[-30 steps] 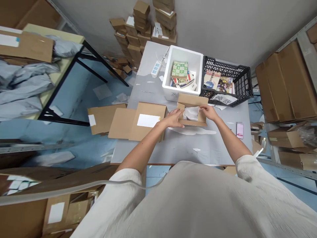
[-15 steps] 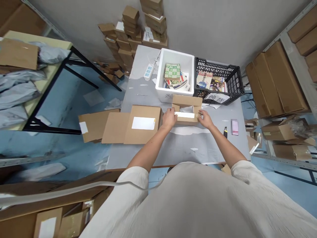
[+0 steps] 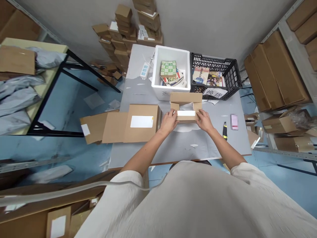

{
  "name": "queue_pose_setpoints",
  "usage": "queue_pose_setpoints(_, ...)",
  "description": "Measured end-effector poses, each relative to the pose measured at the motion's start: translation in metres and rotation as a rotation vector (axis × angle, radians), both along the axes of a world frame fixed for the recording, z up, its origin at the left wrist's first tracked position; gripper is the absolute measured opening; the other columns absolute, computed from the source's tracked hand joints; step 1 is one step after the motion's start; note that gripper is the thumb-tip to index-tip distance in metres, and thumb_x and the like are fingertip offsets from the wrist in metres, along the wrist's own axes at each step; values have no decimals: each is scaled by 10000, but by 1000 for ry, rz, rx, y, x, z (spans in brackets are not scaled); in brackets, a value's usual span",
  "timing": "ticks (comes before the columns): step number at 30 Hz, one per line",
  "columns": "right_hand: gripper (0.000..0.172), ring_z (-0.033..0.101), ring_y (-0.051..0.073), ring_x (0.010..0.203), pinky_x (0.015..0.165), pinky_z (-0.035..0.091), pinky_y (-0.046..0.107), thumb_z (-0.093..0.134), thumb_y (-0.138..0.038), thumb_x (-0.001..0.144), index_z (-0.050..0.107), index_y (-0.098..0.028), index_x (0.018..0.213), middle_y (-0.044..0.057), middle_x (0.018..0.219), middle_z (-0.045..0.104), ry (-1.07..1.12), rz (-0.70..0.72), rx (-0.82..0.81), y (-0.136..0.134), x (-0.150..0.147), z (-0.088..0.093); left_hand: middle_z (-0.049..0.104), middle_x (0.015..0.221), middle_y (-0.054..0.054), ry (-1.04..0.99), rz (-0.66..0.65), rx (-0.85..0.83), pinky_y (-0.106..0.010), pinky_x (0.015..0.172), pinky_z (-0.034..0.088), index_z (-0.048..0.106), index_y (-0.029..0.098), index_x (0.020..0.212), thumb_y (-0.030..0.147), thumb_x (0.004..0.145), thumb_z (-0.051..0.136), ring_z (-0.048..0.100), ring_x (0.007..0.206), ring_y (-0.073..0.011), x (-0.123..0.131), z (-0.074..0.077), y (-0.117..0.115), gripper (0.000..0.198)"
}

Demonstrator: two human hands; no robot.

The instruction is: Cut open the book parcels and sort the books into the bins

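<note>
A small cardboard box (image 3: 186, 97) stands on the table before me with its back flap raised and its top uncovered. Crumpled white paper (image 3: 187, 106) shows inside, and a blank white label (image 3: 186, 113) is on its near side. My left hand (image 3: 169, 121) grips the box's near left corner, fingers closed on the cardboard. At the near right corner, my right hand (image 3: 204, 121) holds the other end in a closed grip. To the left lies a larger flattish carton (image 3: 142, 132) with a white label and its side flap spread out.
A white foam bin (image 3: 170, 90) with books and a black plastic crate (image 3: 232, 87) with magazines stand behind the box. On the right lie a yellow-black box cutter (image 3: 225, 131) and a pink packet (image 3: 234, 122). A power strip (image 3: 145, 70) sits back left. Cardboard boxes (image 3: 121, 54) are stacked beyond the table.
My fingers have closed further over the box's near corners, and its near flap appears lowered against the front. The view has shifted slightly; the surrounding objects stay in place.
</note>
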State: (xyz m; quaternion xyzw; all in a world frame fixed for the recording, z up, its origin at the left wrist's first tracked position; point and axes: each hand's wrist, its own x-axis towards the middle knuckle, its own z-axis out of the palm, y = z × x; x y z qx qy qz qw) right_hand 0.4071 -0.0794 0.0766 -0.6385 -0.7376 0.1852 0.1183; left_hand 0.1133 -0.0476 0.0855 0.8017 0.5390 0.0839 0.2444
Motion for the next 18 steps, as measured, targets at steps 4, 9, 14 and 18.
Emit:
queue_pose_setpoints(4, 634, 488, 446, 1556, 1323, 418, 637, 639, -327, 1009, 640, -197, 1629, 213, 1733, 530, 13, -44, 49, -20, 17, 14, 465, 1758, -228, -25, -28, 41, -638, 1224, 476, 533, 226, 1651, 353, 1016, 709, 564, 1475, -519, 15, 18, -1, 671)
queue_pose_setpoints(9, 656, 485, 452, 1553, 1318, 408, 663, 633, -352, 1012, 615, -240, 1658, 196, 1740, 526, 51, -126, 90, -41, 48, 28, 420, 1772, -216, -22, -61, 102, -638, 1216, 497, 547, 252, 1633, 328, 1003, 741, 565, 1476, -514, 50, 39, -3, 663)
queue_pose_setpoints(14, 610, 478, 433, 1566, 1332, 407, 641, 630, -363, 1034, 634, -248, 1633, 186, 1742, 512, 55, -212, 143, -63, 96, 39, 567, 1527, -197, -84, -76, 132, -599, 1232, 508, 616, 256, 1529, 275, 1003, 720, 567, 1462, -468, 105, 52, -6, 537)
queue_pose_setpoints(18, 594, 477, 425, 1574, 1334, 415, 635, 645, -367, 1036, 621, -250, 1618, 190, 1736, 502, 73, -289, 196, -85, 147, 45, 589, 1463, -192, -117, -140, 184, -599, 1233, 504, 646, 248, 1430, 249, 1005, 715, 563, 1442, -454, 164, 58, -11, 430)
